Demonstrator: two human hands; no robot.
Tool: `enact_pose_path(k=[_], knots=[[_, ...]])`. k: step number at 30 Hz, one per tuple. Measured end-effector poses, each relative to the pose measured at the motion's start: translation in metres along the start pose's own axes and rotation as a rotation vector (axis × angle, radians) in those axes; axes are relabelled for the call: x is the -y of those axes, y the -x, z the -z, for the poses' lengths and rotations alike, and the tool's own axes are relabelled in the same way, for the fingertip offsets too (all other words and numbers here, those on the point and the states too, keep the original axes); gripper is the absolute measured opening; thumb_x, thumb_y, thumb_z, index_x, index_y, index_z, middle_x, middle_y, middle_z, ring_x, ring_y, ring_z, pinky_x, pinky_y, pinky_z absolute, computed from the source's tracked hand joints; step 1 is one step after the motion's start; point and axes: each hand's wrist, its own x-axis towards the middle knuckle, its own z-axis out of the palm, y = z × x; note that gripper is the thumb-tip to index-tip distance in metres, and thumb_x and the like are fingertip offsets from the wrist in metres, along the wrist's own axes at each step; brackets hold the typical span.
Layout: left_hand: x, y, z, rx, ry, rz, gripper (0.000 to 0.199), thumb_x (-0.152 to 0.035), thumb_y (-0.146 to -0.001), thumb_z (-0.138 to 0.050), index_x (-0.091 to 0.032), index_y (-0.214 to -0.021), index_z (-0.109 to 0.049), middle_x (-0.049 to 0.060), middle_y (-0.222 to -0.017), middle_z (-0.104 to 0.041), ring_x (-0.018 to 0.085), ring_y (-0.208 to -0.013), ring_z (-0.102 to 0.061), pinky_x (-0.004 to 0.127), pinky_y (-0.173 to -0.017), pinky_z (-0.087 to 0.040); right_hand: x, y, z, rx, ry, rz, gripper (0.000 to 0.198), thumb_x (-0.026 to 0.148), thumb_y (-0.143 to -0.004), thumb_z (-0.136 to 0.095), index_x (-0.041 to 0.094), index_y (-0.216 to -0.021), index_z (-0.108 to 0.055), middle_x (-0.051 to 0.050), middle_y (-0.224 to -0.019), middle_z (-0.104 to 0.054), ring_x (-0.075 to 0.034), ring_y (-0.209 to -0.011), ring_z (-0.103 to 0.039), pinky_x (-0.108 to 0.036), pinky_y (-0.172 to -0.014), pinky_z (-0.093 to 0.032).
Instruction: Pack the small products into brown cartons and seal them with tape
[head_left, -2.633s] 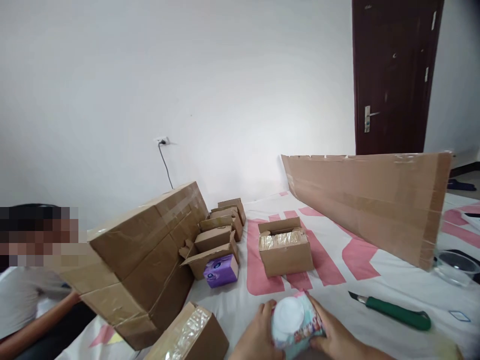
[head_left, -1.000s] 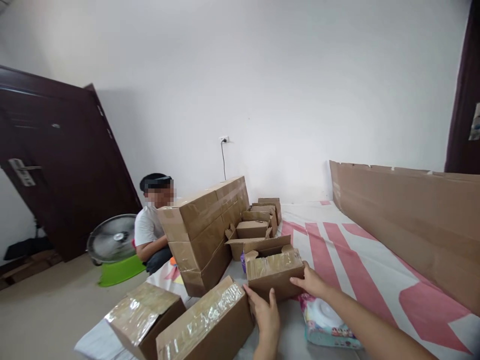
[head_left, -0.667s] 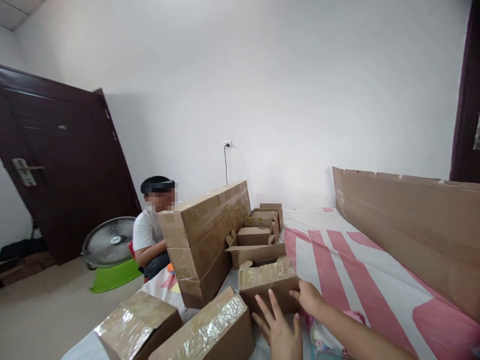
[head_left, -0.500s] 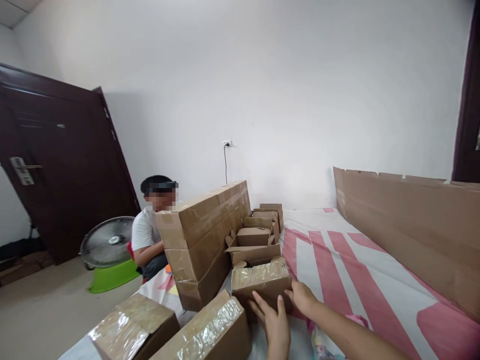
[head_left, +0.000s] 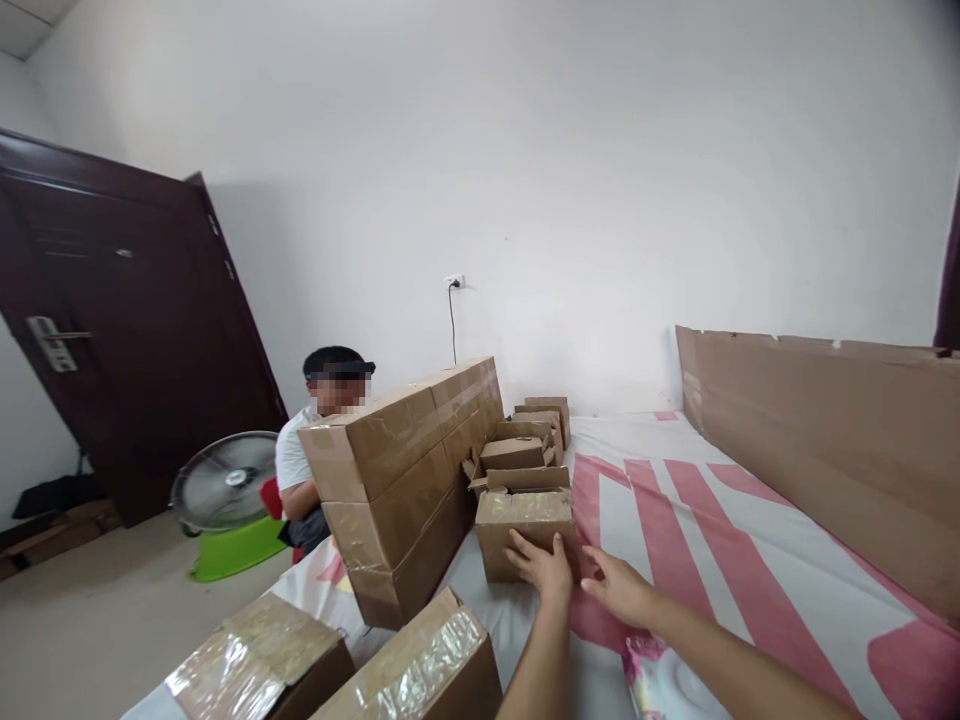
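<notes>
Moved: small carton (head_left: 529,515) slid further back, now just right of the big stack (head_left: 397,495)
Left grip (head_left: 546,570): fingers spread, touching carton's front
Right grip (head_left: 621,588): loosely open, just beside carton
Count: one carton, two taped boxes (head_left: 262,650) this side of stack

Soft light brightens the wall (head_left: 592,190) beyond the left hand (head_left: 546,568); tape (head_left: 442,660) glares on 2 boxes (head_left: 262,652) left of it; farther left, the door (head_left: 139,340) leans, lens-stretched, beside a faint shadow (head_left: 251,235).
</notes>
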Motion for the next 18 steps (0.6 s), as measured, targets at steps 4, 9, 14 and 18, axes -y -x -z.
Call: enact_pose_path(k=[4, 9, 14, 18], knots=[[-0.019, -0.001, -0.018, 0.019, 0.016, 0.030, 0.083, -0.035, -0.085, -0.051, -0.014, -0.148, -0.001, 0.031, -0.155, -0.011, 0.039, -0.147, -0.012, 0.058, -0.113, -0.022, -0.020, 0.055, 0.046, 0.017, -0.020, -0.037, 0.055, 0.043, -0.080, -0.058, 0.022, -0.131, -0.058, -0.011, -0.136, -0.059, -0.029, -0.126, -0.053, -0.045, -0.107, -0.041], [-0.020, 0.013, -0.009, 0.109, 0.057, 0.024, 0.079, -0.033, -0.084, -0.051, -0.012, -0.147, -0.008, 0.029, -0.155, -0.010, 0.038, -0.146, -0.016, 0.052, -0.114, -0.026, -0.057, 0.148, 0.084, 0.177, 0.099, -0.078, 0.091, 0.042, -0.052, -0.083, 0.039, -0.137, -0.050, -0.003, -0.151, -0.041, -0.035, -0.142, -0.028, -0.048, -0.116, -0.028], [-0.004, 0.047, 0.026, 0.275, 0.110, -0.047, 0.062, -0.029, -0.083, -0.049, -0.010, -0.139, -0.029, 0.024, -0.154, -0.020, 0.031, -0.145, -0.025, 0.040, -0.113, -0.031, -0.074, 0.170, 0.070, -0.006, 0.202, -0.066, 0.090, 0.024, -0.053, -0.073, 0.041, -0.138, -0.049, -0.004, -0.142, -0.052, -0.036, -0.134, -0.042, -0.045, -0.109, -0.040], [0.007, 0.082, 0.066, 0.381, 0.178, -0.191, 0.046, -0.032, -0.085, -0.046, -0.016, -0.128, -0.043, 0.016, -0.150, -0.033, 0.024, -0.141, -0.032, 0.035, -0.114, -0.031, -0.056, 0.134, 0.057, -0.007, 0.164, 0.022, 0.084, 0.022, -0.050, -0.069, 0.026, -0.133, -0.058, -0.011, -0.134, -0.058, -0.038, -0.125, -0.049, -0.047, -0.107, -0.039]])
